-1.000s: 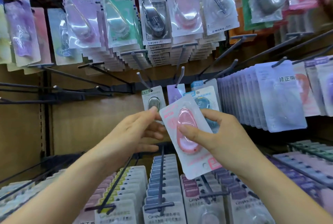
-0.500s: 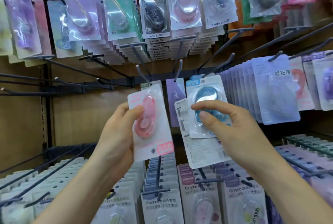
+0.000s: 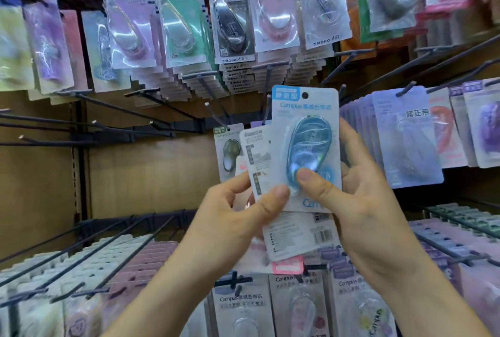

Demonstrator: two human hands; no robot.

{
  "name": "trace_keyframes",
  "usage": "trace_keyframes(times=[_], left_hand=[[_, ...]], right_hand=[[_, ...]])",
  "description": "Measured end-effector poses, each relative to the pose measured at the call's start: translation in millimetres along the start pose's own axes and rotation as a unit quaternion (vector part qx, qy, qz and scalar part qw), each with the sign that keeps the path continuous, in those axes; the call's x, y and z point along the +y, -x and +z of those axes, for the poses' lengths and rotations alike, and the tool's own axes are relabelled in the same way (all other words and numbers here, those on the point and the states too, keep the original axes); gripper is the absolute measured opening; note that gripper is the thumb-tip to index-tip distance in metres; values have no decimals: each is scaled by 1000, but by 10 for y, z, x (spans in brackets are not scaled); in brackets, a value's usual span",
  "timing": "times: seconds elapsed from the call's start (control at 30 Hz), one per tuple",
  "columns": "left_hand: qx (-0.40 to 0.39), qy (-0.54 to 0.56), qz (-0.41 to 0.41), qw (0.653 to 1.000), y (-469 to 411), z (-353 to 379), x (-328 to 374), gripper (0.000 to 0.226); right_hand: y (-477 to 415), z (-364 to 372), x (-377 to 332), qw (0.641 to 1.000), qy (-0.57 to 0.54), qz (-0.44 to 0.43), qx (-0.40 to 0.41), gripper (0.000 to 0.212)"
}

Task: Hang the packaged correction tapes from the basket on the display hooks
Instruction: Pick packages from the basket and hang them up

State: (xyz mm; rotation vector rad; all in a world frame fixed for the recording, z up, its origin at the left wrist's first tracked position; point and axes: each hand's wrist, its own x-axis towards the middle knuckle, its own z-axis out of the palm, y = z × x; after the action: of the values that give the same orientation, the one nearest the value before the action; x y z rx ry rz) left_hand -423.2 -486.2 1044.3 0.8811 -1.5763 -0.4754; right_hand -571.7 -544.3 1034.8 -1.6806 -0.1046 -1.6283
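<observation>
Correction tape packs (image 3: 303, 120), in left grip (image 3: 238, 217), right grip (image 3: 365, 201) (blue frontmost)

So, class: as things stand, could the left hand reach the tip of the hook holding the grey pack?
Probably yes: the hook juts up-left of the left hand, its tip bare, only the grey pack hanging further back, nothing between. But that hand pinches the fanned packs with the right hand.
</observation>
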Motion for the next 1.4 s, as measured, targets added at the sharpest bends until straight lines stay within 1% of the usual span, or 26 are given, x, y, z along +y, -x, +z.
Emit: trace_keyframes(times=[0.1,0.2,0.3,0.4,0.47,0.53,0.6,0.67,0.77,0.87,0.97,1.1,1.3,1.33,1.4], left_hand=[[26,29,-6,999,34,38,41,28],[58,52,-7,997,97,96,79,28],[92,81,-22,992,150,142,110,29],[110,69,-25,991,198,157,119,34],[122,67,-14,990,231,143,125,34],[132,64,4,989,251,114,140,32],[128,52,12,990,262,91,156,29],[110,52,2,993,260,90,174,27],[102,57,-12,993,247,125,175,26],[102,48,-11,994,219,156,173,26],[94,36,-6,995,182,170,189,26],[78,17,-1,997,130,176,207,28],[69,2,2,998,54,196,201,30],[69,-1,2,998,43,201,196,30],[69,-16,7,997,25,199,188,31]], right_hand=[[66,31,-15,1000,-19,-2,21,72],[109,19,-41,998,-4,-11,65,63],[153,-68,-71,993,-57,1,108,57],[184,-186,-134,980,-106,19,166,51],[173,-305,-203,977,-75,13,201,53],[133,-439,-271,972,-8,-13,236,57],[76,-537,-315,965,63,-43,251,53],[1,-578,-335,963,125,-64,229,45],[-126,-541,-376,966,164,-70,189,42],[-245,-483,-379,962,216,-49,161,42],[-299,-487,-323,953,253,-26,166,44],[-268,-477,-340,932,325,-23,158,47],[-260,-436,-412,907,408,-14,106,51],[-255,-438,-430,900,424,-11,101,52],[-250,-468,-489,874,475,-12,99,51]])
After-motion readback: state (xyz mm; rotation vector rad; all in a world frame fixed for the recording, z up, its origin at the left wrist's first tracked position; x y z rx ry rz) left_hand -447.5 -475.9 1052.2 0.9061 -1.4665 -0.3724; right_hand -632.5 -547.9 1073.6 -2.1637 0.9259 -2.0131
